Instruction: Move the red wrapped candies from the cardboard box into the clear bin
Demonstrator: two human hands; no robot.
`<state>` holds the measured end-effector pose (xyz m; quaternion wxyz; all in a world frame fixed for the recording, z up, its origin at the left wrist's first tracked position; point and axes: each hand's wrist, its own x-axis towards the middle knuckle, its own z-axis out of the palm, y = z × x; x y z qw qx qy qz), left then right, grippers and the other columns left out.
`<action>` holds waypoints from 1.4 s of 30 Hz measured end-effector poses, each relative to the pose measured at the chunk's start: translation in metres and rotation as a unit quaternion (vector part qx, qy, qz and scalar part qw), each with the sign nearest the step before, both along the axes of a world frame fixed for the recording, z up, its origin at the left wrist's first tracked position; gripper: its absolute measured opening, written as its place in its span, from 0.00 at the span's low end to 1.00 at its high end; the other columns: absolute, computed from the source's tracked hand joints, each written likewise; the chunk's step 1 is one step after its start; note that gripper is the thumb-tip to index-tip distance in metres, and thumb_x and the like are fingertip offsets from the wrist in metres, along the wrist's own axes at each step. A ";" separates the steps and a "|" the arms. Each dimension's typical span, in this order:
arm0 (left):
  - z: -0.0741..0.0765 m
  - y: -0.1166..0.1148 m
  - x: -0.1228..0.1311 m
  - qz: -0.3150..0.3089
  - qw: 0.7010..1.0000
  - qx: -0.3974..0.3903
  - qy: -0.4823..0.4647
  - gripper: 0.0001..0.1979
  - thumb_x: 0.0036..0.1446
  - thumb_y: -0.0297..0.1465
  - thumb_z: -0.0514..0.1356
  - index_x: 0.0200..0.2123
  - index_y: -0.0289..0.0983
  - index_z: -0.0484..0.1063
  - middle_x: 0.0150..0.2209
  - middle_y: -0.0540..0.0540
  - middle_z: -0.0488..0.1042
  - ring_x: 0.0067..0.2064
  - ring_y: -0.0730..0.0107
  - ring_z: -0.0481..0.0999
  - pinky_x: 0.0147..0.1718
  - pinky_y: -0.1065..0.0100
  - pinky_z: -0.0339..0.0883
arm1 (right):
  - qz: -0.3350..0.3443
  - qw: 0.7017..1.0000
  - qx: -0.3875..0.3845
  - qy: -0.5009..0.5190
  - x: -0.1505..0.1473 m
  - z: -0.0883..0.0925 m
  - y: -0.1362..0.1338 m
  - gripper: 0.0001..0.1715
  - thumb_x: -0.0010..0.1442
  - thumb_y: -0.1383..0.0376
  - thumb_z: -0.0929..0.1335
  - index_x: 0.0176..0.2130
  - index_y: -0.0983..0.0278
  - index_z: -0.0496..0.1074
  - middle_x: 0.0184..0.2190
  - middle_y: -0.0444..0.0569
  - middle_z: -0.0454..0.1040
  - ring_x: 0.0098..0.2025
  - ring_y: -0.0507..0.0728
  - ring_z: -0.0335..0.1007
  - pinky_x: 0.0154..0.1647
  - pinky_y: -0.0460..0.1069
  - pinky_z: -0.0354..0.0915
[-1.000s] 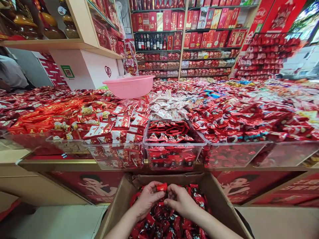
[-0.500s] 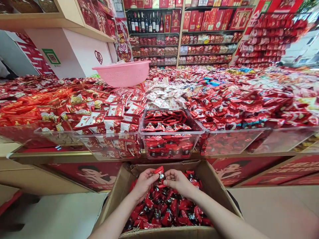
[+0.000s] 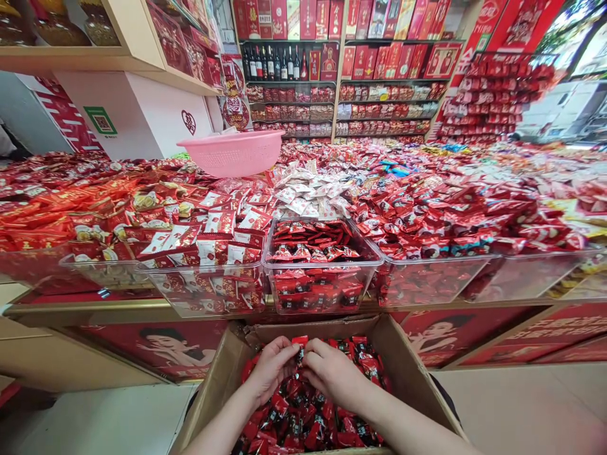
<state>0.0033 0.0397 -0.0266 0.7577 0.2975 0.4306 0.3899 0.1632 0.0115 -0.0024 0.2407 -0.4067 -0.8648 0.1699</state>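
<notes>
Between my two hands, above the open cardboard box (image 3: 417, 379), is a small red-and-black wrapped candy (image 3: 300, 345). My left hand (image 3: 275, 368) pinches it from the left with thumb and fingers. My right hand (image 3: 334, 373) is closed beside it on the right, its fingertips bent at the candy's edge; what they grip there is partly hidden. Loose candies (image 3: 303, 420) of the same red-and-black kind fill the box under my hands. Just beyond the box stands a clear plastic bin (image 3: 322, 272) with such candies stacked in rows.
Other clear bins of wrapped sweets (image 3: 203, 284) line the counter on both sides. A pink plastic basket (image 3: 234, 153) rests on the sweets at the back left. White packets (image 3: 310, 189) lie behind the middle bin. Shelves with bottles (image 3: 275, 63) stand at the rear.
My right hand has turned over the candy, its back now facing up and its fingers curled in. The candy shows less between my hands. The whole view has tilted slightly upward.
</notes>
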 end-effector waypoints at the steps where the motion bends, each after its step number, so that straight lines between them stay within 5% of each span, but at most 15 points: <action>1: 0.001 0.000 -0.001 -0.003 1.000 -0.001 -0.005 0.10 0.43 0.36 0.60 0.24 0.37 0.63 0.20 0.55 0.68 0.22 0.78 0.67 0.22 0.75 0.59 | -0.002 1.000 0.022 -0.012 0.000 0.006 -0.002 0.06 0.53 0.70 0.60 0.32 0.64 0.63 0.33 0.49 0.66 0.35 0.54 0.61 0.34 0.49 0.61; 4: 0.004 -0.001 -0.004 -0.006 1.000 0.004 -0.002 0.10 0.47 0.39 0.56 0.27 0.37 0.64 0.22 0.54 0.69 0.23 0.77 0.68 0.21 0.75 0.58 | 0.031 0.997 0.070 0.022 0.008 0.046 -0.012 0.05 0.53 0.70 0.59 0.31 0.63 0.62 0.30 0.48 0.67 0.33 0.52 0.62 0.33 0.47 0.60; 7: 0.005 -0.001 -0.008 -0.016 1.000 0.011 0.025 0.09 0.45 0.37 0.58 0.28 0.38 0.65 0.23 0.54 0.70 0.24 0.77 0.69 0.22 0.76 0.57 | 0.065 0.986 0.141 0.066 0.028 0.107 -0.015 0.06 0.53 0.70 0.60 0.33 0.61 0.62 0.32 0.48 0.68 0.34 0.51 0.62 0.33 0.46 0.60; 10: 0.006 -0.001 -0.008 -0.046 0.998 0.012 0.043 0.09 0.45 0.37 0.58 0.28 0.38 0.65 0.24 0.52 0.71 0.25 0.76 0.70 0.22 0.76 0.57 | -0.009 0.968 0.249 0.036 0.051 0.163 0.006 0.06 0.53 0.69 0.60 0.32 0.61 0.64 0.32 0.49 0.69 0.35 0.53 0.62 0.35 0.49 0.60; 13: 0.007 -0.001 -0.008 -0.062 0.997 0.021 0.046 0.09 0.46 0.37 0.57 0.29 0.38 0.64 0.25 0.51 0.71 0.25 0.76 0.70 0.22 0.76 0.56 | -0.084 0.950 0.283 -0.101 0.066 0.193 0.045 0.09 0.54 0.68 0.58 0.28 0.64 0.66 0.28 0.50 0.69 0.35 0.54 0.61 0.37 0.51 0.58; 18: 0.002 0.000 -0.010 -0.073 0.996 0.021 0.045 0.09 0.46 0.36 0.57 0.29 0.37 0.63 0.25 0.51 0.71 0.24 0.78 0.69 0.21 0.77 0.55 | -0.098 0.926 0.227 -0.285 0.068 0.198 0.092 0.08 0.49 0.69 0.61 0.23 0.66 0.67 0.23 0.49 0.69 0.31 0.54 0.62 0.32 0.48 0.58; 24: -0.002 0.000 -0.012 -0.077 0.995 0.020 0.051 0.09 0.46 0.35 0.57 0.29 0.37 0.62 0.24 0.52 0.70 0.24 0.78 0.69 0.20 0.77 0.53 | -0.125 0.907 0.132 -0.380 0.060 0.201 0.098 0.06 0.45 0.67 0.63 0.24 0.65 0.70 0.24 0.50 0.71 0.29 0.56 0.67 0.25 0.47 0.59; 42: -0.008 0.002 -0.015 -0.115 0.991 0.023 0.061 0.09 0.47 0.36 0.57 0.30 0.38 0.62 0.26 0.52 0.69 0.25 0.78 0.68 0.21 0.77 0.53 | -0.135 0.887 0.041 -0.440 0.058 0.204 0.113 0.11 0.43 0.63 0.65 0.28 0.67 0.71 0.26 0.53 0.71 0.30 0.60 0.68 0.22 0.48 0.60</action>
